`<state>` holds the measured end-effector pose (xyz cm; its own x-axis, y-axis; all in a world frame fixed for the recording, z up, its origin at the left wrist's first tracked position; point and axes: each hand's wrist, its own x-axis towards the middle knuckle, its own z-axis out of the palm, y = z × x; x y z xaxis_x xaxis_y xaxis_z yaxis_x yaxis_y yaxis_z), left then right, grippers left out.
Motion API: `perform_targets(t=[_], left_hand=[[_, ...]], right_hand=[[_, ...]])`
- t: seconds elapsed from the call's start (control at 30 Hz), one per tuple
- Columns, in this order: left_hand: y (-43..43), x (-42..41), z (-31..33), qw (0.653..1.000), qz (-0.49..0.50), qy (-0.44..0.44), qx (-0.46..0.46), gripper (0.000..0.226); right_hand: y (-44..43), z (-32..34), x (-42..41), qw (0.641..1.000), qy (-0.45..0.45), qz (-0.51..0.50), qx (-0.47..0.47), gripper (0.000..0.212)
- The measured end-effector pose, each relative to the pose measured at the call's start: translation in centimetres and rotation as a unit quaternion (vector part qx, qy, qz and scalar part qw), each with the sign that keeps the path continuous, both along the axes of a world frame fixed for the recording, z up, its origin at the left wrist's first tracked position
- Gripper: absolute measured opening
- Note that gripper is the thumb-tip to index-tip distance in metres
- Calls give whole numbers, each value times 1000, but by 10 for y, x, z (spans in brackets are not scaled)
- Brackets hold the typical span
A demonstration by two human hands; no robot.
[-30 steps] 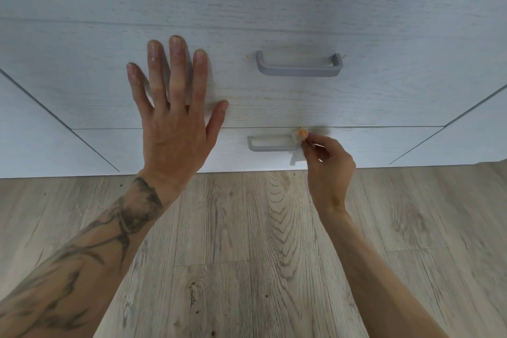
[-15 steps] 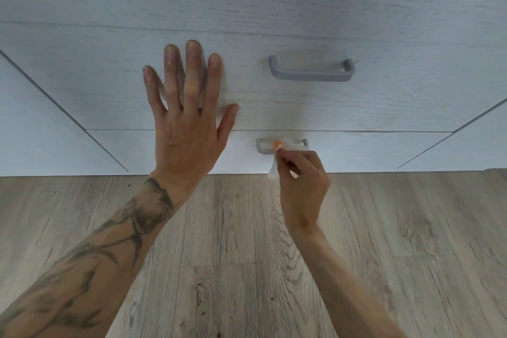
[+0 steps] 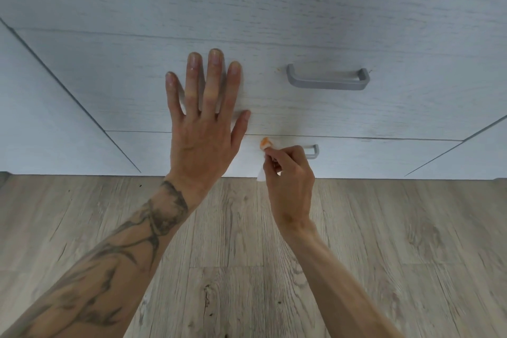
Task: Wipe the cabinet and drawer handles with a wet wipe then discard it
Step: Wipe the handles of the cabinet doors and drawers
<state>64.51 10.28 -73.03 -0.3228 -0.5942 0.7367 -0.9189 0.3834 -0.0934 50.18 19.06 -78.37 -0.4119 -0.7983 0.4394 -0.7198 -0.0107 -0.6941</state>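
At the far left a pale wood-grain cabinet door (image 3: pixel 41 118) stands closed. Next to it, the left hand (image 3: pixel 204 123) lies flat against the upper drawer front (image 3: pixel 123 85), fingers straight and spread, holding nothing; its forearm (image 3: pixel 109 269) is tattooed. Just right of its thumb, the wet wipe (image 3: pixel 264 145) is pinched between the thumb and curled fingers of the right hand (image 3: pixel 290 175). The wipe's top corner is stained orange and sits just under the seam between the two drawers, with a white tail hanging down below the fingers. The wipe and hand cover the left part of the lower drawer handle (image 3: pixel 313 151), so only its right end shows. Above and to the right, the grey upper drawer handle (image 3: pixel 327 81) is untouched. A wood-plank floor (image 3: pixel 397 241) spreads below.
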Motion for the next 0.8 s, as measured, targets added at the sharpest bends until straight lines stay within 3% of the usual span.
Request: perform_targets(t=[0.2, 0.37, 0.6, 0.8], left_hand=[[5, 2, 4, 1000, 4, -11, 14, 71], [18, 2, 13, 998, 14, -26, 50, 71], [46, 23, 47, 992, 7, -73, 107, 70], [64, 84, 107, 990, 48, -84, 105, 63]], right_hand=[[14, 4, -14, 1000, -9, -4, -1, 17], [30, 18, -46, 995, -92, -31, -1, 8], [33, 74, -36, 987, -137, 78, -12, 23], [14, 138, 12, 975, -114, 182, -56, 15]])
